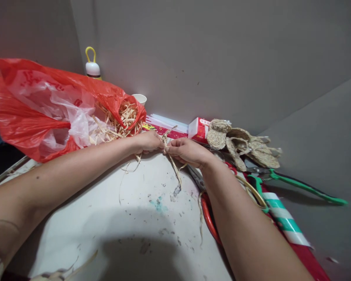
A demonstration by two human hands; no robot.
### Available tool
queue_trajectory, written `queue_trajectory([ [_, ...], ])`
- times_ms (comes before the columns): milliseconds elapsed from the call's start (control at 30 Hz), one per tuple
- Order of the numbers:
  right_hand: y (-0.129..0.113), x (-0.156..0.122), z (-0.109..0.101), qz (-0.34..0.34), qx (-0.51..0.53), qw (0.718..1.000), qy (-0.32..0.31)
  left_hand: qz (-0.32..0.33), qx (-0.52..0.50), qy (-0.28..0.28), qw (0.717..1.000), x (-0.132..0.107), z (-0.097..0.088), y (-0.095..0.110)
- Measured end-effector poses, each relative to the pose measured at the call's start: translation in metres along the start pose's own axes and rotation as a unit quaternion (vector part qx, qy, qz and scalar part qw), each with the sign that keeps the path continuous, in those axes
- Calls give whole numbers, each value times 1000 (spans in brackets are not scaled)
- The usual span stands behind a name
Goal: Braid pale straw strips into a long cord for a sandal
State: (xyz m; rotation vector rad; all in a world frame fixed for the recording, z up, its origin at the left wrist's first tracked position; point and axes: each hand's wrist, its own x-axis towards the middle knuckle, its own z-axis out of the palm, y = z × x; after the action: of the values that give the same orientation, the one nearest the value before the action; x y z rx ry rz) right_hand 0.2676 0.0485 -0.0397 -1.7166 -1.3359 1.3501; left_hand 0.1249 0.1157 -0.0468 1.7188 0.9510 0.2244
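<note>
Both my hands meet over the far part of the white table (105, 218), pinching a thin braid of straw (173, 166) between them. My left hand (149, 142) grips it from the left, fingers closed. From the right, my right hand (187, 151) pinches the same braid with thumb and forefinger. The braid's short end sticks up above my fingertips, and loose strands hang down toward me onto the table. Scissors with red handles (208, 216) lie partly hidden under my right forearm.
At the left, a red plastic bag (26, 105) spills straw strips (128, 115). Behind it stand a white-topped bottle (93, 69) and a white cup (140, 99). A red-and-white box (198, 128), woven straw pieces (236, 140), green-handled pliers (307, 185) and a tape roll (253, 191) line the right.
</note>
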Motion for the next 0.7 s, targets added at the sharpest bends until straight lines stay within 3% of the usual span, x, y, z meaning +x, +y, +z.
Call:
queue_trajectory([
  [367, 3, 1, 1, -28, -131, 989, 59, -20, -8, 14, 1000, 0, 3, 2],
  [533, -2, -5, -7, -12, -138, 988, 70, -17, -4, 30, 999, 1, 5, 1],
  [700, -10, -8, 3, -7, -117, 990, 76, -24, -19, 32, 999, 1, 4, 1],
])
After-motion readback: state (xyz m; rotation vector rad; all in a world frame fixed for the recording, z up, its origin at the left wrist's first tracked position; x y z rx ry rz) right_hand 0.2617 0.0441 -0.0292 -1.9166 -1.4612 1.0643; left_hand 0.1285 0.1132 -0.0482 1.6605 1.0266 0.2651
